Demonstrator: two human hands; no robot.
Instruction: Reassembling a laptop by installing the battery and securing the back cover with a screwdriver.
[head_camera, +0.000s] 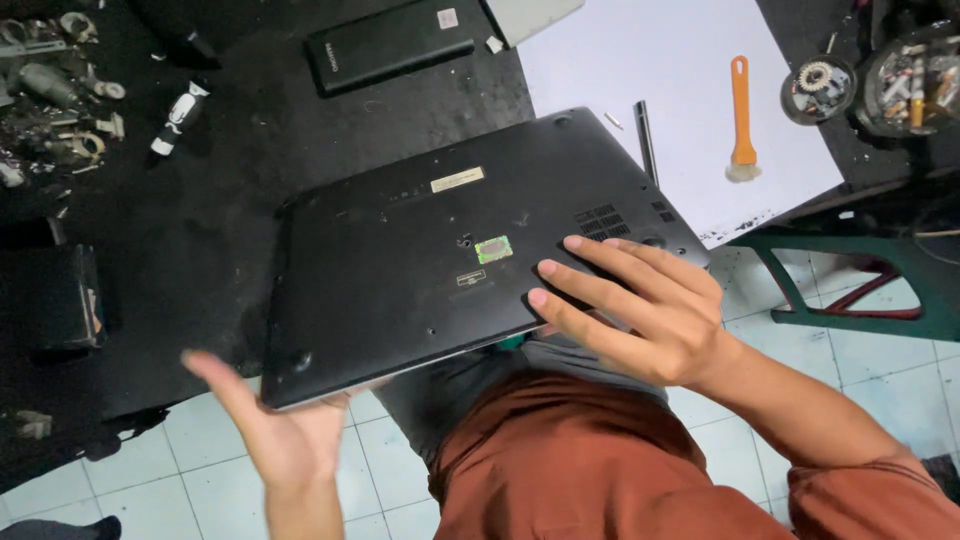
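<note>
Laptop (440, 260), black and underside up, overhangs the dark table (220, 200). Right hand (640, 305) presses flat, fingers spread, at its four o'clock corner. Left hand (275, 435), open-palmed, props the seven o'clock corner; neither hand is clamped.

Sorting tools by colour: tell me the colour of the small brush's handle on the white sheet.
Orange handle on the small brush, shown in the head view.
</note>
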